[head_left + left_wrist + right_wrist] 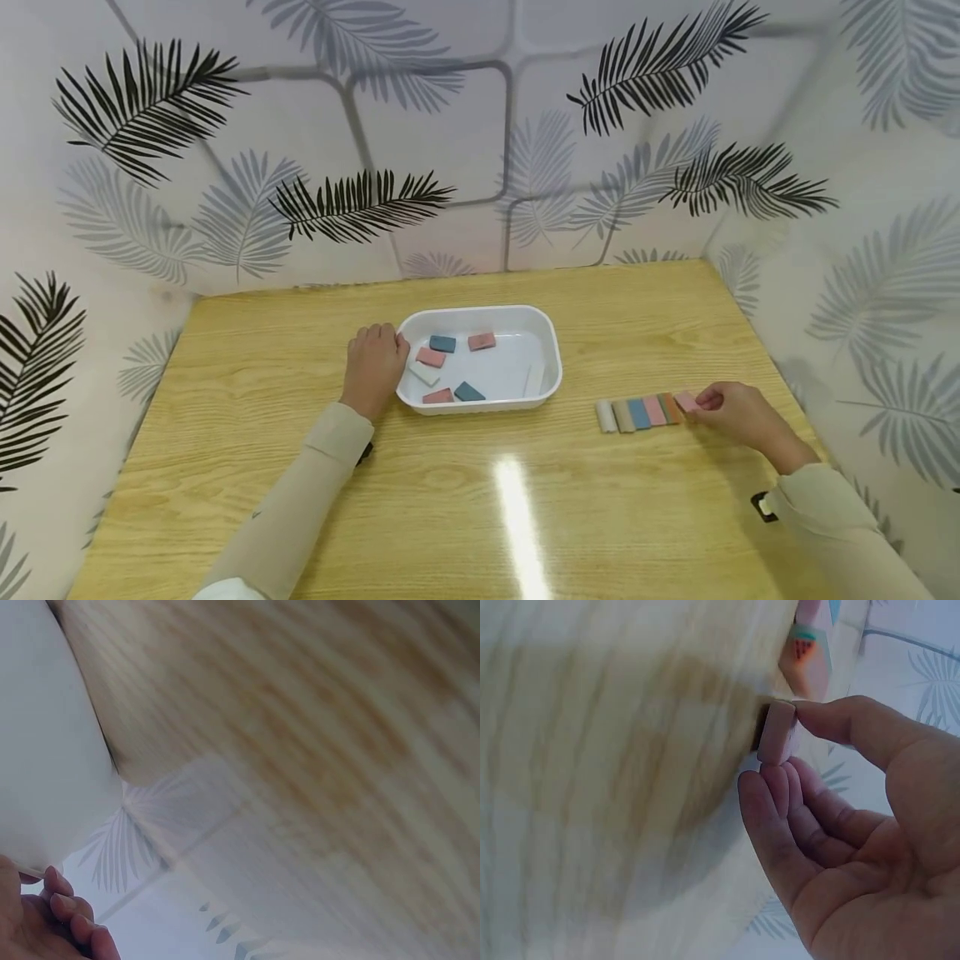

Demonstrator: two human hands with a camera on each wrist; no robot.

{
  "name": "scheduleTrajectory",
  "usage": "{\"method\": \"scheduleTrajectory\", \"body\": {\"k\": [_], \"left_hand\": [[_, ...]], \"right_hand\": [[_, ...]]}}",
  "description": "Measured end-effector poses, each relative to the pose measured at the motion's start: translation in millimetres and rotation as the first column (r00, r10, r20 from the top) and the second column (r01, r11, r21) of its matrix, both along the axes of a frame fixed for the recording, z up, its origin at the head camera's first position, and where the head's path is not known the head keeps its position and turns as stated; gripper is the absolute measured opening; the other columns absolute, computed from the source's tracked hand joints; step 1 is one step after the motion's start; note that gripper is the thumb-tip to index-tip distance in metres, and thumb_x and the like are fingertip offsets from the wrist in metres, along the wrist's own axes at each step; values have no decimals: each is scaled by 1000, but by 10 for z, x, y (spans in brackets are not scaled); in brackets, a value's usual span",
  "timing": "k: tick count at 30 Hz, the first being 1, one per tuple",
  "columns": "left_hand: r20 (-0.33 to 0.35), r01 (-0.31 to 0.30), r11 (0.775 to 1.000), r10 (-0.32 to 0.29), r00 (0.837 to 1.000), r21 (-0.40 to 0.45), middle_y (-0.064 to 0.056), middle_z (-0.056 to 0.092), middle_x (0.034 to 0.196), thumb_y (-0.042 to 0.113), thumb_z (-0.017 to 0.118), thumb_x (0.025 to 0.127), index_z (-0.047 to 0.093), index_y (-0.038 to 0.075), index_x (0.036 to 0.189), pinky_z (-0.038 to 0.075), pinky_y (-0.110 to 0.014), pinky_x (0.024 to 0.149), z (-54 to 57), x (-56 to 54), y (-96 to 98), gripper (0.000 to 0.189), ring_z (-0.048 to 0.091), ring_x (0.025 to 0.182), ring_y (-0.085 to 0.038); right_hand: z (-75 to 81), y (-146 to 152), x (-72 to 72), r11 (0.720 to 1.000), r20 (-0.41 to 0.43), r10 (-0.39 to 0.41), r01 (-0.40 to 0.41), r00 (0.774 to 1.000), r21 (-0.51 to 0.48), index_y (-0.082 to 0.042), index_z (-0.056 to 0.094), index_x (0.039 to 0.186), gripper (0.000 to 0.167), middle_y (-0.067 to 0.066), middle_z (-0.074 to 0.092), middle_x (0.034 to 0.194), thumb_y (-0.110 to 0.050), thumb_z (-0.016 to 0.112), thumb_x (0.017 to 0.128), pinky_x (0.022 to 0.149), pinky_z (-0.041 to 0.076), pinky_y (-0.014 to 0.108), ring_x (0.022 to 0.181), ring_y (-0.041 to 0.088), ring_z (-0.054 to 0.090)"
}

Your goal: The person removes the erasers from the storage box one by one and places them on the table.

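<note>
At the right end of a row of small block erasers, my right hand [744, 417] pinches a pink eraser [686, 402] between thumb and fingertips. The right wrist view shows this eraser [778, 733] standing on edge close over the table. Beside it, the row runs leftward: an orange-and-green eraser [671, 408], another pink one, a blue eraser [638, 413], a beige one [622, 416] and a white one [605, 417]. My left hand [374, 367] grips the left rim of a white tray [552, 346], fingers curled at its edge in the left wrist view.
Several pink, dark teal and white erasers lie scattered inside the tray, such as a dark teal eraser [442, 343] and a pink one [482, 341]. The wooden table [420, 508] meets leaf-patterned walls [480, 167] at the back and sides.
</note>
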State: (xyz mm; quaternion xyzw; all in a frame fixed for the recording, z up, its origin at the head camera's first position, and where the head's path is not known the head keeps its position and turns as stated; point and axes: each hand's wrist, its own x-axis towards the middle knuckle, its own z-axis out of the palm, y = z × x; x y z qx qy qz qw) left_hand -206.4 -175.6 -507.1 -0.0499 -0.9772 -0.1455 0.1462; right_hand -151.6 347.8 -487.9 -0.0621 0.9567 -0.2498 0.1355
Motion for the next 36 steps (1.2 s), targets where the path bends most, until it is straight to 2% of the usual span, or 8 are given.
{"method": "scheduleTrajectory", "body": {"k": [10,17,21,28,32,36], "left_hand": [[54,-16,999,14,998,40,-10,48,74,26,35,97,50,4,80,34,-40,66,0,7,-22,31,42,73,-28],[5,2,1000,-2,1000,9,-10,48,73,24,36,97,48,4,77,34,-40,63,-1,6,-18,31,44,71,-29],[-9,-1,1000,1,1000,2,-10,48,73,23,37,96,48,4,77,34,-39,63,-9,7,-18,29,43,71,-28],[-10,8,1000,-8,1000,-12,-11,48,73,23,37,96,50,3,78,34,-39,63,1,-5,-12,30,42,70,-28],[8,-6,1000,6,1000,-17,-11,50,76,24,37,96,51,2,82,35,-39,64,-5,-1,-13,29,44,72,-28],[14,-18,1000,18,1000,-11,-12,51,77,24,37,96,52,2,83,36,-39,65,-4,3,-24,30,44,73,-28]], "right_hand": [[-13,-135,69,999,89,-48,50,995,-21,11,53,108,48,19,61,96,-33,60,89,68,49,40,85,31,59],[10,-143,107,999,116,-28,32,993,-31,9,52,109,45,23,60,100,-32,56,92,67,49,40,86,32,59],[18,-153,105,1000,102,-18,20,995,-22,10,53,108,43,22,61,98,-30,56,93,68,49,41,86,33,60],[115,-213,24,997,68,5,-11,998,80,10,60,97,33,23,62,93,-23,55,91,69,47,47,82,34,59],[236,-402,-35,992,24,14,-17,1000,124,14,58,102,34,31,59,101,-18,53,90,72,46,50,88,42,58],[320,-682,-134,993,-63,60,-53,996,101,12,58,105,32,28,60,101,-17,52,91,75,46,50,91,41,58]]}}
